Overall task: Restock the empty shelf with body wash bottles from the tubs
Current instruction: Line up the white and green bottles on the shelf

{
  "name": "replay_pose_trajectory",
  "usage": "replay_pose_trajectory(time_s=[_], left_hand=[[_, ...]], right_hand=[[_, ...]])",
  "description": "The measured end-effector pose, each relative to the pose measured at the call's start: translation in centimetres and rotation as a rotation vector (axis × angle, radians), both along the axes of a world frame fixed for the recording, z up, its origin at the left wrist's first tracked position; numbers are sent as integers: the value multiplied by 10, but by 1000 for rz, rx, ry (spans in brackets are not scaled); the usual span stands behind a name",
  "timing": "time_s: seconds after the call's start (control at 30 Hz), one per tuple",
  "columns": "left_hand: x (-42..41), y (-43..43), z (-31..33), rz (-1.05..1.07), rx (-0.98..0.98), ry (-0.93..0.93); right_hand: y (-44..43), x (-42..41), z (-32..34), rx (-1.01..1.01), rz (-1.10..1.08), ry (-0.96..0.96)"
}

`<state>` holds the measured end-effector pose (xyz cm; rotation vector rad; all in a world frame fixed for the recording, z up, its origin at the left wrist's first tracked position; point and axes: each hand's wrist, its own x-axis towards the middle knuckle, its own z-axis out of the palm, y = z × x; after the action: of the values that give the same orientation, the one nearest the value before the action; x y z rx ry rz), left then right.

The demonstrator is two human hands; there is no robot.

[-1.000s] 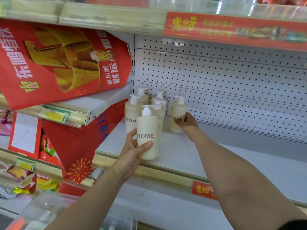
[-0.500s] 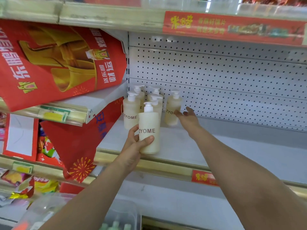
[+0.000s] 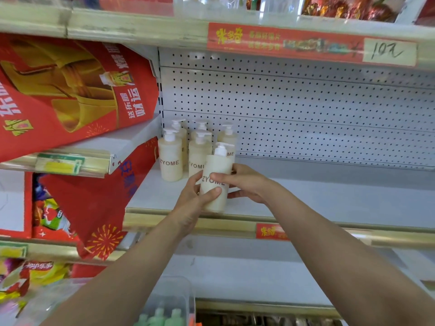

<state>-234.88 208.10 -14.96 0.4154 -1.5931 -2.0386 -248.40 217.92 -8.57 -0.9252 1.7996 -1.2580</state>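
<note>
Two grips on one item: the left grip [image 3: 193, 198] wraps the held bottle [image 3: 219, 164] from the left, thumb across its front; the right grip [image 3: 247, 184] curls round it from the right, thumb over the ZYOME lettering. Item: cream body, white pump, upright, at the near edge of the shelf [image 3: 329, 198], left end; base contact cannot be told. Five matching bottles [image 3: 170, 161] cluster just beyond, by the pegboard back [image 3: 306, 118]. Left, a red banner [image 3: 70, 90]. Below, near, a clear tub [image 3: 186, 300] with green bottles [image 3: 160, 318].
</note>
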Motion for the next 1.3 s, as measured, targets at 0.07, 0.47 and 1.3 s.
replay_pose_trajectory(time_s=[0.07,0.47,1.3], left_hand=[[-2,3,1,-32,-59,-1],[-46,-39,11,418,-251,-136],[-74,-46,24,603,-285,-340]], right_hand=[[1,-3,0,-4,-26,16],[-17,-59,-14,-121,-314,97],[-37,-68,-14,45,-327,442]])
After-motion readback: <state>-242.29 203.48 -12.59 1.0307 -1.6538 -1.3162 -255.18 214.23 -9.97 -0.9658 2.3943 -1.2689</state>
